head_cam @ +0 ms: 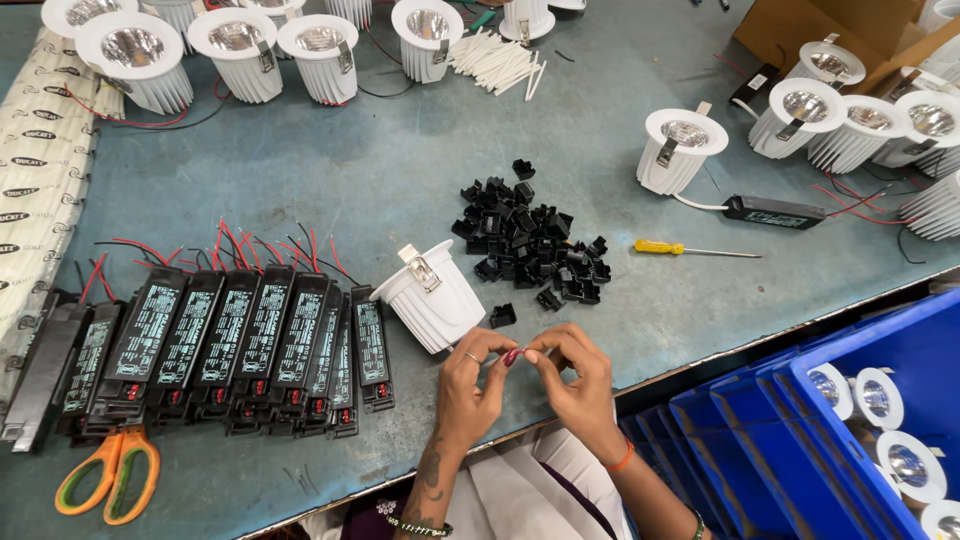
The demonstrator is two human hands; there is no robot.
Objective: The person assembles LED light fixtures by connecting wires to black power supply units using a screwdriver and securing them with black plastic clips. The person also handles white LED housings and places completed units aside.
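Left hand and right hand both pinch one small wire end beside white downlight, fingers closed.

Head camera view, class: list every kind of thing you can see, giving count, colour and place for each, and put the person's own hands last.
Round finned downlight housings: many, white; far edge, right side, one tipped near the hands.
Flat rectangular driver boxes with red and black wires: about ten, black; row at front left.
Small plastic clips: a heap, black; table centre.
Slim screwdriver: one, yellow handle; right of the clips.
Scissors: one, orange handles; front left corner.
Thin plastic sleeves: a bundle, white; far centre.
Plastic bins: several, blue; lower right, holding downlights.
Cardboard box: one, brown; top right.
Left hand, right hand: fingertips pinching a small part together.
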